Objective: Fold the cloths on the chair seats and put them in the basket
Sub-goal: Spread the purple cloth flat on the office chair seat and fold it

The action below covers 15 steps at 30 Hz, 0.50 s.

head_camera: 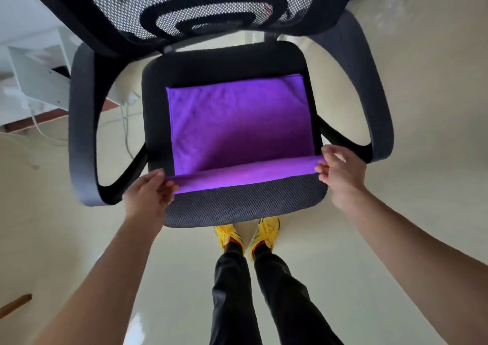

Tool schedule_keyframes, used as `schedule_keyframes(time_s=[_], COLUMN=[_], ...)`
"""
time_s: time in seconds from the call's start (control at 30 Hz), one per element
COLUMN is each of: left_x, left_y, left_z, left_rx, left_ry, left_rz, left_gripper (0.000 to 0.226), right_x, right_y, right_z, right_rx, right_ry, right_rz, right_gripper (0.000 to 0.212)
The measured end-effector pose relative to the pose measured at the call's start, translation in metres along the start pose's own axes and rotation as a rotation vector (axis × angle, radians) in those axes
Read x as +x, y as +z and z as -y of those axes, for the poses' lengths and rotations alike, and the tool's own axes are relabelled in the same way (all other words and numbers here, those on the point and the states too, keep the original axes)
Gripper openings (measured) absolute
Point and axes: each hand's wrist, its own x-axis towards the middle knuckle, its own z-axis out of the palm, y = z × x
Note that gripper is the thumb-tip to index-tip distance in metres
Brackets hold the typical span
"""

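Observation:
A purple cloth [237, 123] lies spread flat on the black seat [245, 204] of an office chair right in front of me. Its near edge is lifted and curled a little over the rest. My left hand [148, 197] pinches the near left corner of the cloth. My right hand [340, 170] pinches the near right corner. Both hands sit at the seat's front sides. No basket is in view.
The chair has grey armrests, left [81, 133] and right [369, 94], and a mesh backrest [184, 6] leaning toward me. White furniture [34, 80] and cables stand at the left. My legs and yellow shoes [248, 235] are under the seat's front edge on a glossy pale floor.

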Motion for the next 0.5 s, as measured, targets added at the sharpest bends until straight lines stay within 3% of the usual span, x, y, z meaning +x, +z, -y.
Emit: schedule_keyframes(time_s=[0.17, 0.5], left_x=[0.041, 0.123], left_y=[0.038, 0.103], left_z=[-0.056, -0.11], left_rx=[-0.069, 0.078], left_ry=[-0.032, -0.051], left_rz=[0.044, 0.122], left_gripper=[0.016, 0.021], right_x=[0.037, 0.115], right_y=[0.039, 0.102], right_z=[0.05, 0.095], right_rx=[0.14, 0.178], right_ry=[0.057, 0.111], right_rz=[0.012, 0.027], right_gripper=[0.009, 0.01])
